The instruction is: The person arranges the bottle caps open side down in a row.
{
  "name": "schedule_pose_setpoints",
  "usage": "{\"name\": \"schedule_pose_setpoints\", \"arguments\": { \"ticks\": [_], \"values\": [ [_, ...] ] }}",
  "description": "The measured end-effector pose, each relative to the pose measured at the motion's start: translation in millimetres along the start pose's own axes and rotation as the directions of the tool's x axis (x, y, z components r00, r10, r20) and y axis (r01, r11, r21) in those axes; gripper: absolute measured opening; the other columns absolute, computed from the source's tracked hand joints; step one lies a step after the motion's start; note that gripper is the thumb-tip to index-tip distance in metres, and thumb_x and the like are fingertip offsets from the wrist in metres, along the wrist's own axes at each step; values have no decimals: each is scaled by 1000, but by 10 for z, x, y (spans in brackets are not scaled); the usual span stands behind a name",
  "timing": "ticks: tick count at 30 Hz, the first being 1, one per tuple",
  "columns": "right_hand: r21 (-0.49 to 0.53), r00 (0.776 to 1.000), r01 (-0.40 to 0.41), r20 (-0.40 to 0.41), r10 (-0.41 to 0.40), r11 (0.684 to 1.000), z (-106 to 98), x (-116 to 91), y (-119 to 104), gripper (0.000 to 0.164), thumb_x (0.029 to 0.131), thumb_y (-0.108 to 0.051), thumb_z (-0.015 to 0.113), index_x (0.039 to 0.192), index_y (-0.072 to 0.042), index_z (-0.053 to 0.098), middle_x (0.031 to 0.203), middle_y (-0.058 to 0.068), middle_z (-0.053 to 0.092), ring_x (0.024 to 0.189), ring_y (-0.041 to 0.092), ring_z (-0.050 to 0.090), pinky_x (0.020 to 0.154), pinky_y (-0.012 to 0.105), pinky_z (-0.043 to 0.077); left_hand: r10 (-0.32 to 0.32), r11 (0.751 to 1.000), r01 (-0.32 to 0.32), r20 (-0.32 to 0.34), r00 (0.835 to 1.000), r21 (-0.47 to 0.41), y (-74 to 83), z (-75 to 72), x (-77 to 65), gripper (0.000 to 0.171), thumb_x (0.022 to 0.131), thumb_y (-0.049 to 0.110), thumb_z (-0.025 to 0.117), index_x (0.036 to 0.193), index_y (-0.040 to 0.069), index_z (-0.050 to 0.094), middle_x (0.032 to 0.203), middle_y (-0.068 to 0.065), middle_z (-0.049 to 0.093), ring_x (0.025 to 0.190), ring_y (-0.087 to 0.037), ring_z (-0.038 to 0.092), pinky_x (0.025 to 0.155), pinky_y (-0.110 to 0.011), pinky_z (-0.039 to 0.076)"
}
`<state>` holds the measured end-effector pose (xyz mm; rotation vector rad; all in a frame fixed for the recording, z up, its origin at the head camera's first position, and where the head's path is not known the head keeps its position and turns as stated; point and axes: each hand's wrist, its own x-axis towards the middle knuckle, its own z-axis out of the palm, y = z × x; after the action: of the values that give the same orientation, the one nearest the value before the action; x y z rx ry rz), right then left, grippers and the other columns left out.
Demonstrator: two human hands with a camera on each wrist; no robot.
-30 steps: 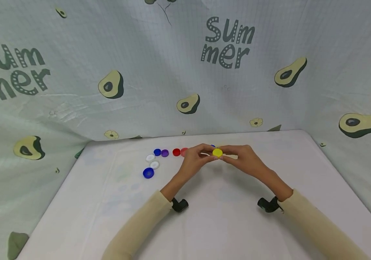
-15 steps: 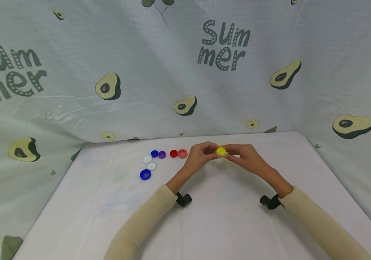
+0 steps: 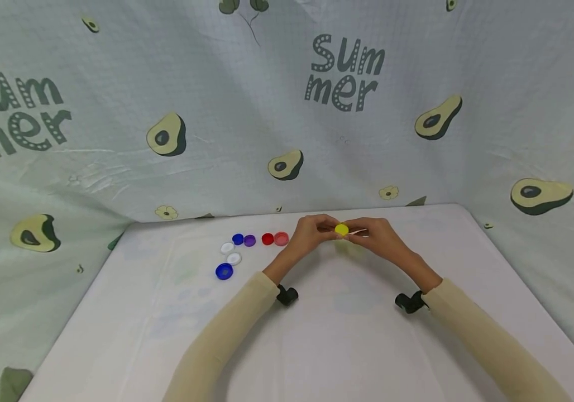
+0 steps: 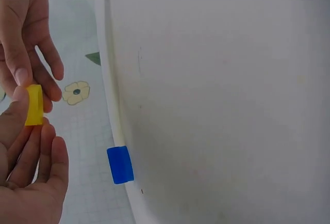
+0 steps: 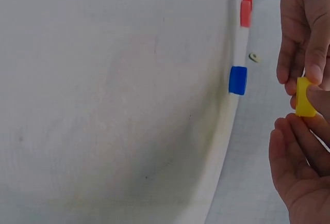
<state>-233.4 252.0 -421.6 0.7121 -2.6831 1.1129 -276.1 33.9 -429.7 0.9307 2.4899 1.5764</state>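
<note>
Above the far part of the table, both hands meet at a small round yellow bottle cap (image 3: 341, 229). My left hand (image 3: 309, 233) pinches it from the left, thumb and fingertips at its rim. My right hand (image 3: 378, 235) pinches the other side the same way. Both wrist views show the yellow cap (image 4: 34, 105) edge-on between the thumbs and fingertips, held off the table. A blue bottle cap (image 5: 238, 80) sits on the table beyond the hands; in the head view the hands hide it.
Left of the hands, red (image 3: 267, 239), pink (image 3: 281, 239), purple (image 3: 249, 240) and blue (image 3: 238, 239) caps lie in a curved line. White caps (image 3: 234, 258) and a larger blue cap (image 3: 224, 271) continue it nearer. A printed cloth (image 3: 226, 128) hangs behind the white table (image 3: 317, 346).
Both hands have risen slightly and shifted a little right with the yellow cap. The blue cap behind them, partly showing earlier, is now covered. The head view has turned slightly.
</note>
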Motion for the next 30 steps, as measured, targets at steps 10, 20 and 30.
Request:
{"name": "schedule_pose_setpoints", "arguments": {
  "ticks": [10,20,30],
  "values": [
    [52,998,-52,-17,53,997,79,56,74,35,89,-11,79,123,-2,73,118,15,73,103,29,72,86,36,60,-20,998,16,64,998,63,-83,-49,99,27,88,15,81,112,6,75,107,-6,76,98,-15,72,85,-21,57],
    [32,997,-72,-37,73,997,152,77,7,31,91,-12,78,119,-2,74,115,14,74,99,27,73,84,36,61,-6,994,-5,96,995,106,-91,-129,128,25,87,15,82,109,7,77,103,-5,76,90,-12,70,78,-20,57],
    [-1,998,-59,-33,59,998,130,198,28,30,91,-13,78,119,-2,74,112,15,75,96,26,74,81,36,61,-42,992,27,120,992,124,-77,-199,192,28,88,17,81,113,7,75,107,-6,75,93,-15,71,82,-22,58]
  ]
}}
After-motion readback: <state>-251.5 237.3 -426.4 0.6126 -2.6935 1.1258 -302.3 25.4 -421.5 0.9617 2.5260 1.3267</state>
